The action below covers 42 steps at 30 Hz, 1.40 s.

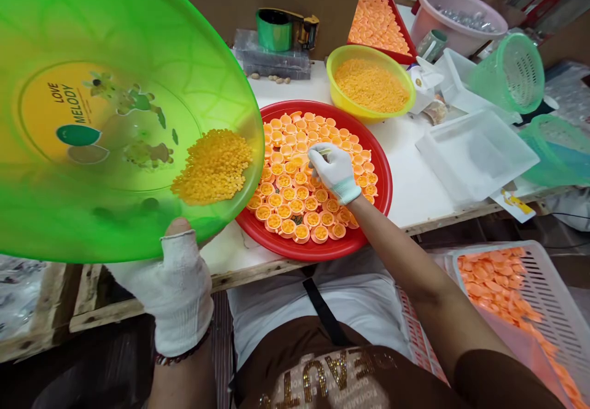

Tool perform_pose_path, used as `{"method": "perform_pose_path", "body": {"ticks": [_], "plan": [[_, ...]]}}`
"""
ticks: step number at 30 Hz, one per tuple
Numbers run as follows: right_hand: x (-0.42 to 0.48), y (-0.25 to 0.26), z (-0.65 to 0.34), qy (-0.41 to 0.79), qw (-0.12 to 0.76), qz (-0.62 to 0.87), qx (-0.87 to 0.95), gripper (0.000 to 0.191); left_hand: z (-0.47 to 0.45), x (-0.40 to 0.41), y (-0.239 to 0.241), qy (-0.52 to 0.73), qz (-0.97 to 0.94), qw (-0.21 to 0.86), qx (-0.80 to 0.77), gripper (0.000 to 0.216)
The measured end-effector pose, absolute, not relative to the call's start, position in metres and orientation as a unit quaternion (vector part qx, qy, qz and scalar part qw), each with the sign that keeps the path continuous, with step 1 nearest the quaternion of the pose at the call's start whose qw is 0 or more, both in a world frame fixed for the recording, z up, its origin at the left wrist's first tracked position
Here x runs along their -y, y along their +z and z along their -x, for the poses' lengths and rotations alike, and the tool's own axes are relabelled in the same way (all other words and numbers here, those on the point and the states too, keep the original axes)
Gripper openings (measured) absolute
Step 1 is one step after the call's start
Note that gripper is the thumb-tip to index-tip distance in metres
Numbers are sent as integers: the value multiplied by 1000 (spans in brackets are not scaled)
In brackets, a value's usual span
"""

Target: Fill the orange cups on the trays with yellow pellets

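Note:
My left hand, in a white glove with the thumb tip bare, grips the rim of a large green basin, its thumb over the edge and the other fingers hidden beneath. The basin is tilted, and a heap of small yellow beads lies at its lower right side. Over a round red tray, my gloved right hand has its fingers pinched together; what they hold, if anything, I cannot make out. Small orange cups on saucers crowd the tray, many of the nearer ones with yellow beads inside.
Behind the tray stand a yellow bowl of small yellow-orange pieces and a green tape roll on a block. A white bin, green baskets and a pink tub fill the right. Below, a crate holds orange pieces.

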State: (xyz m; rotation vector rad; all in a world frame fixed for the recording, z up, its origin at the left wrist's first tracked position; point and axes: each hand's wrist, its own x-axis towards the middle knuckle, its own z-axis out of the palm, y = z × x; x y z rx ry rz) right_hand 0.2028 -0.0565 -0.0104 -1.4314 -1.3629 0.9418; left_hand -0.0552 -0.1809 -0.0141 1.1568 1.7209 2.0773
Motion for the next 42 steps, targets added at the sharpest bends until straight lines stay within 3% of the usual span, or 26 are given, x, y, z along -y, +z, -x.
{"method": "perform_pose_path", "body": {"ticks": [10,19,27,34,38,42], "plan": [[55,12,-206,525,482,557,427,14,50,179,-12,697,-402,115,-583,63],[61,0,-199,328,425,574,618,14,49,181,-4,693,-416,122,-576,53],[65,29,-195,443,465,576,505,16,48,177,-11,706,-414,128,-560,65],[73,36,-161,364,408,547,634,13,23,183,-5,659,-407,183,-605,57],[77,25,-139,492,362,559,560,11,16,184,-8,632,-429,194,-616,57],[76,22,-140,615,373,546,429,9,15,183,-11,622,-440,192,-619,55]]}}
